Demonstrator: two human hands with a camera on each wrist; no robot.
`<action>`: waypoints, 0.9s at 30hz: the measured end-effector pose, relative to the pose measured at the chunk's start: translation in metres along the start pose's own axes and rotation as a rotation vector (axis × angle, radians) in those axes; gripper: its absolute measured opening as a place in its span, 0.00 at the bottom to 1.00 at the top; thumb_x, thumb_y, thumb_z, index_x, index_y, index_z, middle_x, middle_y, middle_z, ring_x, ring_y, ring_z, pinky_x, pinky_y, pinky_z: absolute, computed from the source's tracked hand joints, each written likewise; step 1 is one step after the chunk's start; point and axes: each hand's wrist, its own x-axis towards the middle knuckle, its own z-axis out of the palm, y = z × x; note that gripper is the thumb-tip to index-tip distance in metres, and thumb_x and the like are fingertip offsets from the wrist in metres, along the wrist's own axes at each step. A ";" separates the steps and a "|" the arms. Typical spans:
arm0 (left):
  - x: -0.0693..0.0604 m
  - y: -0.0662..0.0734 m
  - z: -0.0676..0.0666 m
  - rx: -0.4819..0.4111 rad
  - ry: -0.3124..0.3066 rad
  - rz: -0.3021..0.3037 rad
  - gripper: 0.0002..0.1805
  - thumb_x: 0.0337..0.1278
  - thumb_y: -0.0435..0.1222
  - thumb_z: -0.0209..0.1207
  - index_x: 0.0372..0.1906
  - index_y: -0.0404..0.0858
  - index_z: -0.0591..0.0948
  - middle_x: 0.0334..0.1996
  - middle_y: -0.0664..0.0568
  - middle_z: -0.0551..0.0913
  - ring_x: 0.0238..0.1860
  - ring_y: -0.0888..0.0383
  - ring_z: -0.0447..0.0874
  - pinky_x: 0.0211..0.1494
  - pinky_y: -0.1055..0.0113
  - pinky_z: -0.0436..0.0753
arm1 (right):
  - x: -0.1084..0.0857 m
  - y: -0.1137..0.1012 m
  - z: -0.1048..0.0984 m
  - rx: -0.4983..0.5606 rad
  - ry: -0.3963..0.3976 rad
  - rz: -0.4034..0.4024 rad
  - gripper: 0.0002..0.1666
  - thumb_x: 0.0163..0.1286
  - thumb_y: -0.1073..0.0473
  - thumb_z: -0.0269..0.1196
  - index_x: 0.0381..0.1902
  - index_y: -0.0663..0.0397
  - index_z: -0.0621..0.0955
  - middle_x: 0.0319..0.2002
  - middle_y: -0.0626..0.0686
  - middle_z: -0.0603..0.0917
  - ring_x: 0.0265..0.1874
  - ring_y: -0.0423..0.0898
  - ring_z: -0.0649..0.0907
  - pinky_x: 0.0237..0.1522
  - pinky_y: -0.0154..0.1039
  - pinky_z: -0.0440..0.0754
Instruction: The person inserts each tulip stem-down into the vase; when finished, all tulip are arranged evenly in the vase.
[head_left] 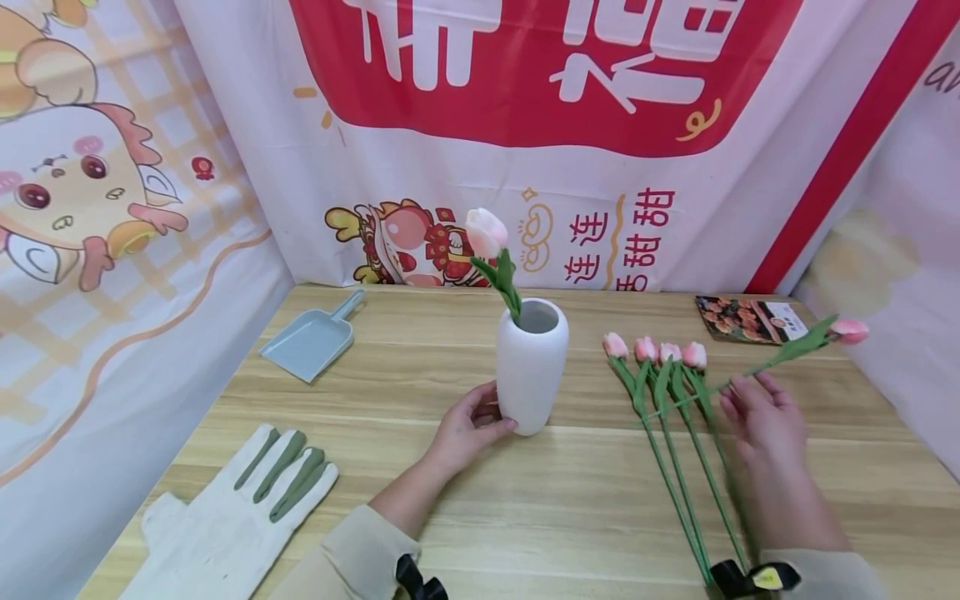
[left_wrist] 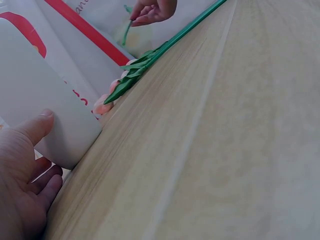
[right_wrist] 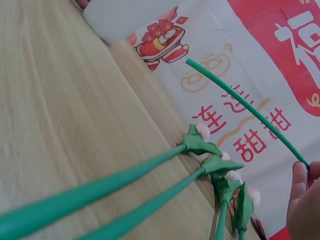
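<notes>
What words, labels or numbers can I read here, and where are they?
"连连": red, on the back cloth.
"甜甜": red, same cloth, with a cut-off character below.
"福", apparently: white, partly cut off, on the red patch; its neighbour is too cut off to read.
"an", cut off: right-hand cloth.
Card: too small to read.
Yellow label: too blurred.

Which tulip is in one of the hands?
The tulip with its head farthest right, pinched in the right hand. Four others lie on the table, and one leans in the vase.
</notes>
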 end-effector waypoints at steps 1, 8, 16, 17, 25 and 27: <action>0.000 0.000 0.000 -0.001 -0.001 -0.003 0.32 0.54 0.30 0.68 0.65 0.33 0.72 0.57 0.36 0.80 0.57 0.42 0.80 0.63 0.52 0.80 | 0.000 0.000 0.002 0.013 0.008 -0.006 0.28 0.62 0.74 0.65 0.52 0.43 0.69 0.24 0.50 0.85 0.23 0.42 0.86 0.28 0.30 0.87; 0.001 0.000 0.000 0.001 -0.003 0.000 0.32 0.54 0.31 0.68 0.65 0.33 0.72 0.57 0.36 0.80 0.57 0.42 0.81 0.63 0.52 0.80 | -0.004 0.001 0.020 0.079 0.088 -0.059 0.33 0.58 0.74 0.69 0.52 0.42 0.67 0.26 0.50 0.84 0.25 0.42 0.85 0.28 0.31 0.87; 0.000 0.000 0.000 -0.002 -0.005 -0.002 0.32 0.54 0.31 0.68 0.65 0.34 0.72 0.57 0.36 0.80 0.57 0.42 0.81 0.63 0.51 0.80 | -0.016 -0.006 0.046 0.173 0.054 -0.135 0.32 0.57 0.73 0.70 0.51 0.44 0.67 0.35 0.51 0.80 0.26 0.44 0.84 0.26 0.31 0.85; 0.000 0.000 0.000 -0.004 -0.004 -0.001 0.32 0.54 0.30 0.68 0.65 0.33 0.72 0.57 0.36 0.80 0.57 0.41 0.81 0.63 0.51 0.80 | -0.018 -0.007 0.050 0.180 0.045 -0.143 0.32 0.57 0.73 0.70 0.51 0.44 0.67 0.37 0.50 0.79 0.26 0.44 0.84 0.26 0.31 0.85; 0.001 0.000 0.000 -0.003 -0.002 0.000 0.32 0.54 0.30 0.68 0.65 0.34 0.72 0.57 0.36 0.80 0.56 0.42 0.81 0.63 0.51 0.80 | -0.035 -0.017 0.078 0.220 -0.003 -0.176 0.29 0.57 0.71 0.71 0.49 0.46 0.69 0.44 0.50 0.76 0.29 0.45 0.83 0.25 0.32 0.85; 0.001 0.000 0.000 0.000 -0.001 0.000 0.32 0.54 0.31 0.68 0.65 0.34 0.72 0.57 0.36 0.80 0.56 0.42 0.81 0.63 0.51 0.80 | -0.039 -0.018 0.085 0.243 -0.016 -0.187 0.27 0.58 0.71 0.70 0.47 0.48 0.69 0.41 0.51 0.76 0.28 0.45 0.83 0.25 0.32 0.85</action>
